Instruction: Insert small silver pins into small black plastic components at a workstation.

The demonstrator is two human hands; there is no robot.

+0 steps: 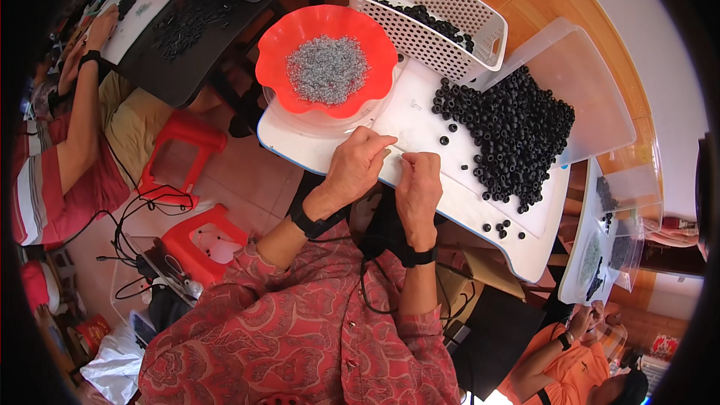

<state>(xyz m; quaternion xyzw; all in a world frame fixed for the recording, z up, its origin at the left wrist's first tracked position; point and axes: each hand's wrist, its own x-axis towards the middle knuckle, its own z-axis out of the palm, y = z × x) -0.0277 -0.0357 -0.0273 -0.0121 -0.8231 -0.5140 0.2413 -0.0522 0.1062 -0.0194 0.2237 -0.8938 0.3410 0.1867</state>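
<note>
Over the near edge of the white tabletop (pixel 315 151), my left hand (pixel 351 163) and my right hand (pixel 418 189) come close together. The thumb and forefinger of each are pinched; whatever they hold is too small to make out. Beyond my left hand, a red wavy-rimmed bowl (pixel 271 71) holds a heap of tiny greyish, clear-looking pieces (pixel 327 69). To the right of my hands spreads a pile of small black ring-shaped parts (pixel 517 135). A few of these lie loose toward my right hand and the near edge.
A white perforated basket (pixel 420 34) with more black parts stands at the back. A clear plastic bin (pixel 600 97) lies tipped behind the pile. Red stools (pixel 184 150) and cables are at left. Other people work at a black table (pixel 176 52) at left and a table at lower right.
</note>
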